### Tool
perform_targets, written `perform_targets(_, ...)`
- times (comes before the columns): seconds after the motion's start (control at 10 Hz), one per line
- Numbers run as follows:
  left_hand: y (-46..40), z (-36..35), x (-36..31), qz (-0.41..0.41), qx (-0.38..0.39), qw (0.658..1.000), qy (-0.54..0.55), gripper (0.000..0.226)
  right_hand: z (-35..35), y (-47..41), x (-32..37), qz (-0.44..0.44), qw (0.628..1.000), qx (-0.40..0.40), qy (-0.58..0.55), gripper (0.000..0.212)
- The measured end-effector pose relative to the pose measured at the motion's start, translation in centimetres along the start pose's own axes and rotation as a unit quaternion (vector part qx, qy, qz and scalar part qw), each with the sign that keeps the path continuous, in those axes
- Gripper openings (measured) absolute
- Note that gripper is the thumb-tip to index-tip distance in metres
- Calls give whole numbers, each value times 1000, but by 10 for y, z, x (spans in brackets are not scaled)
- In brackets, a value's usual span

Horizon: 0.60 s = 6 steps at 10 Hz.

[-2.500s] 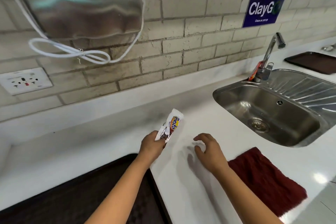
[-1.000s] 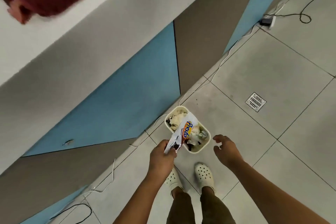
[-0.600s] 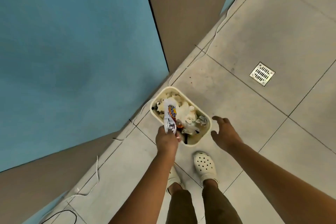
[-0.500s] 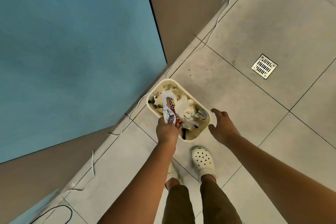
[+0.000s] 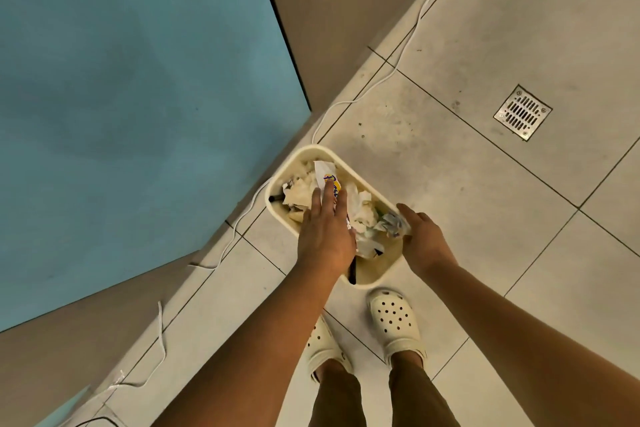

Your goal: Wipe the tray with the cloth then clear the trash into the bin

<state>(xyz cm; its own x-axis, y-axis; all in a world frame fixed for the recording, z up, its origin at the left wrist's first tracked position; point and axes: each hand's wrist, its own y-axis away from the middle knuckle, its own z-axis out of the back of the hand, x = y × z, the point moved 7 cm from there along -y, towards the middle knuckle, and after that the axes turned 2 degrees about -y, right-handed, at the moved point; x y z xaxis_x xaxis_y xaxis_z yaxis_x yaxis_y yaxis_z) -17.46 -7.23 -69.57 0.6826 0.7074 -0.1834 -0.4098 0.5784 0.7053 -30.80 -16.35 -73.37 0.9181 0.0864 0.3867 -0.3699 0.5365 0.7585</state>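
Note:
A cream plastic bin [image 5: 372,279] stands on the tiled floor by my feet, filled with crumpled paper and wrappers. The white snack wrapper [image 5: 328,178] with a yellow and blue logo lies on top of that trash. My left hand [image 5: 325,236] is over the bin with fingers straight, pressing down on the wrapper. My right hand [image 5: 424,241] is at the bin's right rim with fingers loosely bent, holding nothing that I can see. The tray and the cloth are out of view.
Blue and brown cabinet panels [image 5: 138,97] rise to the left of the bin. A white cable [image 5: 242,218] runs along their base. A metal floor drain [image 5: 522,113] sits at the right. My feet in white clogs [image 5: 394,322] stand just before the bin.
I turned from the counter down to the floor bin. My left hand lowered the wrapper into the bin and its fingers straightened over it. My right hand came to the bin's rim.

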Motion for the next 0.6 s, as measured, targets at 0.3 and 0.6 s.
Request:
perform_targets(0.3,-60,-69,27,3,202,950,-239,62,8,-16,-1,115,992,-21,-37,48)
perform_targets(0.6,-7,-18,3,15,0,995,-97,63,8,21,-26,11,999,-24,-23,49)
